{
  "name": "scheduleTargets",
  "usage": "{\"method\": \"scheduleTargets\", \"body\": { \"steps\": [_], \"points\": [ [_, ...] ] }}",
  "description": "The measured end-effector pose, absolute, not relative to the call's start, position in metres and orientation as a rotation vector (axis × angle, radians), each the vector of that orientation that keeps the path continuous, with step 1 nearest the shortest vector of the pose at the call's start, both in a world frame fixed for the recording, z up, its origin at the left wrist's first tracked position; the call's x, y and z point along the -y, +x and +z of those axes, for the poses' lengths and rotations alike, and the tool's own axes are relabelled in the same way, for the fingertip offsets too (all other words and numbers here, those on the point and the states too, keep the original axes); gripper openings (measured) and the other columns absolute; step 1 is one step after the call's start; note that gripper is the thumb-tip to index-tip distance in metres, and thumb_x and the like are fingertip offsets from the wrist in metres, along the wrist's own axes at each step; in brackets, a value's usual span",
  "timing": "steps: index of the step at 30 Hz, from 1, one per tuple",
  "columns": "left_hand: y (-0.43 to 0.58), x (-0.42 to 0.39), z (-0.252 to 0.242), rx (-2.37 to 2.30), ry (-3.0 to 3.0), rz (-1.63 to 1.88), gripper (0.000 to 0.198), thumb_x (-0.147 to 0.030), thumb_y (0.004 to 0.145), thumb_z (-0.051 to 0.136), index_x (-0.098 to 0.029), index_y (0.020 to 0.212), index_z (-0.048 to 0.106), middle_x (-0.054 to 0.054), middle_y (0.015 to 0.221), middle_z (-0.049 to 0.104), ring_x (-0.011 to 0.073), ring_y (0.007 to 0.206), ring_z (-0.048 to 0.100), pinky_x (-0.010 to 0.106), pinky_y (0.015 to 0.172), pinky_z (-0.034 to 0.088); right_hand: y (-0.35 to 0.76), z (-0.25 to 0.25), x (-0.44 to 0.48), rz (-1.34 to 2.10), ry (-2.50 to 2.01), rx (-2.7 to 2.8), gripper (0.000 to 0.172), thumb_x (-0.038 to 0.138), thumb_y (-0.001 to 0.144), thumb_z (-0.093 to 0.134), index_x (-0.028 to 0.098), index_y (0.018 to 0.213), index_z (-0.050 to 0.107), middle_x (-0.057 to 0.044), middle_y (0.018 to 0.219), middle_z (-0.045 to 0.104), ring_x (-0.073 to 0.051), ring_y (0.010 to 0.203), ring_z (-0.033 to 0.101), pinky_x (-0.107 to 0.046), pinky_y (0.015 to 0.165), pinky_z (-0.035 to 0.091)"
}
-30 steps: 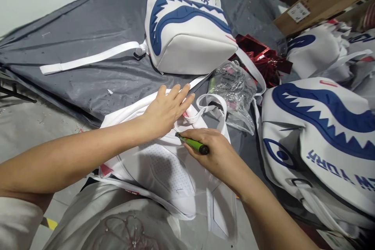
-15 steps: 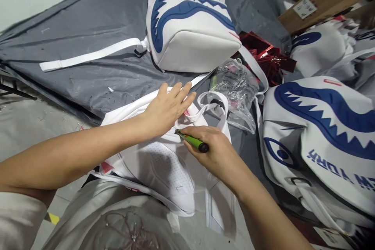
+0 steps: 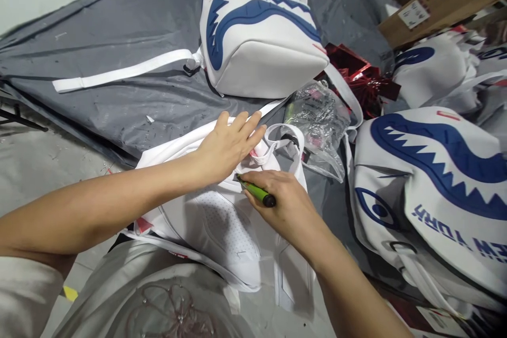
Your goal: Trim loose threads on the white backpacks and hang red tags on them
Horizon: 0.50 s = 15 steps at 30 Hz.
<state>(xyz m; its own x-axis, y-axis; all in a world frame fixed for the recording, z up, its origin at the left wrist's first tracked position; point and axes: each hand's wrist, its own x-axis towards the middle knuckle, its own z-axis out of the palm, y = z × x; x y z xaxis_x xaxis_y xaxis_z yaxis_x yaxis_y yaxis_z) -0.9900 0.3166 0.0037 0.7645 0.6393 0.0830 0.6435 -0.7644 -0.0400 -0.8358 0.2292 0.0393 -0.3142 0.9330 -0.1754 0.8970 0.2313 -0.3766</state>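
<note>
A white backpack [image 3: 222,222] lies back-side up in front of me on a grey sheet. My left hand [image 3: 227,145] rests flat on its upper part, fingers stretched out and pressing the white fabric beside its strap loop [image 3: 283,140]. My right hand [image 3: 277,198] is closed round a green tool [image 3: 257,194] with a black end. The tool's tip touches the backpack just below my left hand's fingers.
A white backpack [image 3: 257,31] with a blue shark mouth and "NEW YORK" stands behind, its strap [image 3: 119,71] stretched left. More such backpacks [image 3: 435,179] pile at the right. A clear plastic bag [image 3: 320,119], red foil [image 3: 356,76] and a cardboard box [image 3: 431,5] lie beyond.
My right hand and the green tool have shifted slightly left, closer under my left hand. My left hand stays pressed on the backpack.
</note>
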Motion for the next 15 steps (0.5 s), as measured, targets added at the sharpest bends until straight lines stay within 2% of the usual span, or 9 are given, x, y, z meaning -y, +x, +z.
{"method": "scheduleTargets", "body": {
  "steps": [11,15],
  "points": [
    [-0.988,-0.321,0.001,1.05,-2.91,-0.152,0.067,-0.016,0.09,0.049,-0.013,0.155,0.031,0.018,0.163,0.026,0.036,0.139,0.036,0.054,0.103,0.039,-0.835,0.036,-0.225,0.49,-1.895,2.442,0.025,0.019,0.085,0.061,0.024,0.104,0.075,-0.005,0.098,0.077,-0.025,0.091,0.071,-0.036,0.08,0.051],
    [-0.985,-0.315,0.009,1.104,-2.87,-0.17,0.054,-0.01,0.096,0.034,-0.017,0.148,0.044,0.017,0.158,0.037,0.0312,0.135,0.045,0.051,0.098,0.046,-0.827,0.025,-0.22,0.379,-1.63,2.416,0.02,0.027,0.084,0.059,0.027,0.096,0.076,-0.003,0.087,0.077,-0.027,0.074,0.072,-0.037,0.067,0.054]
  ]
}}
